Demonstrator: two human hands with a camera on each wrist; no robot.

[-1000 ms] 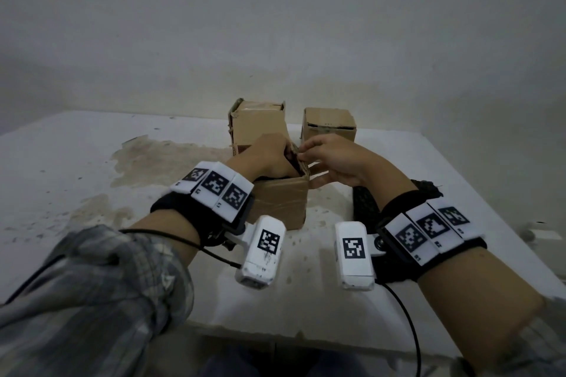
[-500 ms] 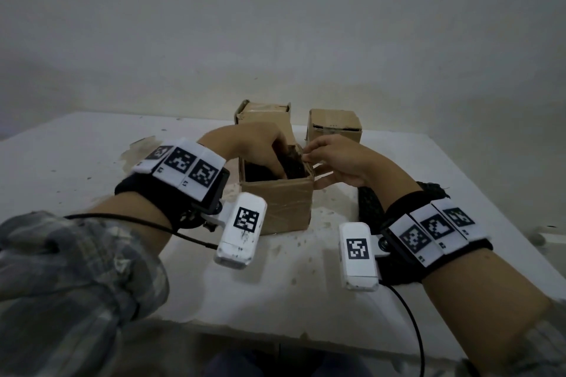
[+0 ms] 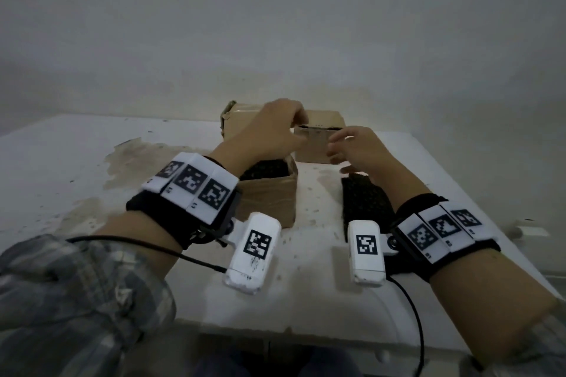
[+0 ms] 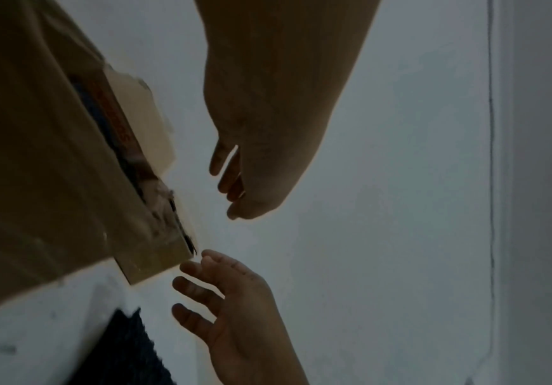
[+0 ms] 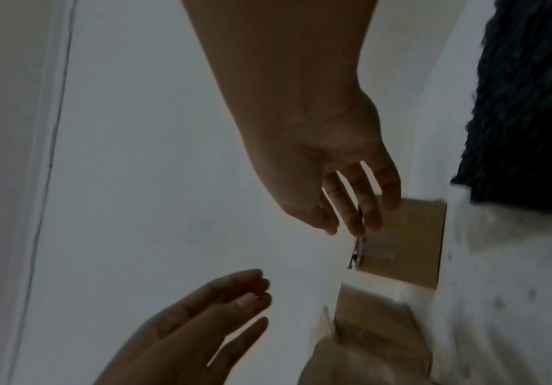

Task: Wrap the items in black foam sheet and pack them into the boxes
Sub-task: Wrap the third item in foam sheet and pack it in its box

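An open cardboard box (image 3: 269, 196) stands mid-table with a black foam bundle (image 3: 266, 167) inside it. My left hand (image 3: 277, 128) hovers above and behind this box, fingers relaxed and holding nothing; the left wrist view shows the left hand (image 4: 245, 182) the same way. To its right my right hand (image 3: 352, 147) hangs with loosely spread fingers, also holding nothing, in front of a closed box (image 3: 318, 144). Another black foam sheet (image 3: 364, 202) lies flat on the table under my right forearm. In the right wrist view the right hand (image 5: 350, 198) is close to the closed box (image 5: 403, 234).
A third cardboard box (image 3: 237, 119) stands at the back, left of the closed one. The white table (image 3: 92, 168) has brown stains on its left half, and a grey wall rises right behind the boxes. A small white object (image 3: 526, 228) sits off the table's right edge.
My left hand came out of the open box and rose toward the back boxes. My right hand left the box's rim and opened. The foam bundle stays in the box.
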